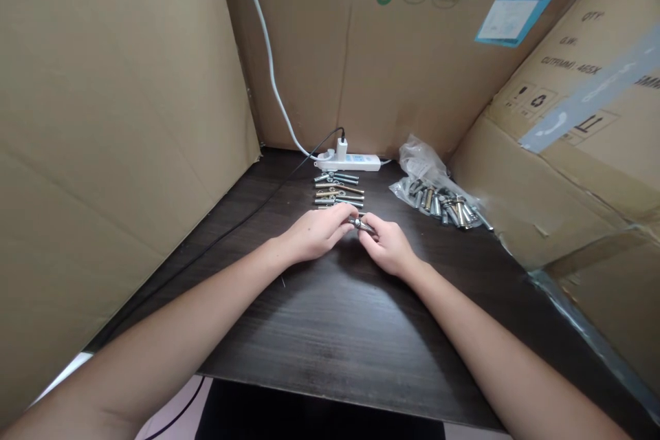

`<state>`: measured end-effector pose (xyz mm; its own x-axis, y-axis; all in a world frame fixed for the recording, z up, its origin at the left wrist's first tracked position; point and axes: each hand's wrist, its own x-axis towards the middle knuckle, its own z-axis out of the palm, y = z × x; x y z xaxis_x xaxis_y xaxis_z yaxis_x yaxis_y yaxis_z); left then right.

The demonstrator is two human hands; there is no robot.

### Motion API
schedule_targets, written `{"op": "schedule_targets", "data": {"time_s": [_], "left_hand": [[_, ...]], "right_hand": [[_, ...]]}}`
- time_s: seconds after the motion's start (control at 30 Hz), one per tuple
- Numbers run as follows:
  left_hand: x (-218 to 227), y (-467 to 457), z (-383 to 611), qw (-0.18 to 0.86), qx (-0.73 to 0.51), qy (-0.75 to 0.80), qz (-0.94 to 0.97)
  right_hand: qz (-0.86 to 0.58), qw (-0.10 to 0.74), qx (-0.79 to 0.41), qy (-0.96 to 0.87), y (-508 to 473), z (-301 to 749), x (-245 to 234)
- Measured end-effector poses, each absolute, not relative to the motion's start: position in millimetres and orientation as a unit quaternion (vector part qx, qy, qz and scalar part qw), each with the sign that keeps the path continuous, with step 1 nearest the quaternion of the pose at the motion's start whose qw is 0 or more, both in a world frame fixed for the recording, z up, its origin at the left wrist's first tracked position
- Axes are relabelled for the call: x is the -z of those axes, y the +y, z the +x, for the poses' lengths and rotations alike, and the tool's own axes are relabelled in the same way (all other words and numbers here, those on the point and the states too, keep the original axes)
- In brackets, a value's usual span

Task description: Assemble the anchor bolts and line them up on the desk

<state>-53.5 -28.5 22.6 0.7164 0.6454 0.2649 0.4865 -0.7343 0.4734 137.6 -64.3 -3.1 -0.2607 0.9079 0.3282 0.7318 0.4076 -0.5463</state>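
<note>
An expansion bolt, metallic and lying nearly sideways, is held between my two hands at the middle of the dark table. My left hand has its fingers closed at the bolt's left end, near what looks like a nut. Around the right end, the thumb and fingers of my right hand are pinched. Just beyond my hands lies a column of separated bolt parts, silver and brass-coloured sleeves and rods with small nuts and washers. My left fingers partly cover the nearest row.
A clear plastic bag with several more expansion bolts lies at the right. Behind the parts sits a white power strip with a plug and black cable. Cardboard boxes wall the table left, back and right.
</note>
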Motion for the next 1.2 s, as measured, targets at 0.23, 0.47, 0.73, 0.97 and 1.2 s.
{"op": "schedule_targets", "data": {"time_s": [0.23, 0.47, 0.73, 0.97, 1.2], "left_hand": [[-18, -38, -43, 0.127, -0.209, 0.306, 0.920], [-15, -35, -33, 0.066, -0.189, 0.282, 0.938], [-9, -17, -41, 0.037, -0.231, 0.276, 0.932], [-7, -20, -40, 0.080, -0.213, 0.203, 0.952], [-4, -18, -40, 0.062, -0.216, 0.179, 0.958]], "right_hand": [[-0.555, 0.307, -0.087, -0.768, -63, 141, 5], [-0.577, 0.266, -0.049, -0.771, -59, 142, 8], [-0.561, 0.247, -0.039, -0.789, -47, 144, 9], [-0.544, 0.301, -0.125, -0.773, -43, 152, 13], [-0.526, 0.317, -0.149, -0.775, -48, 149, 12]]}}
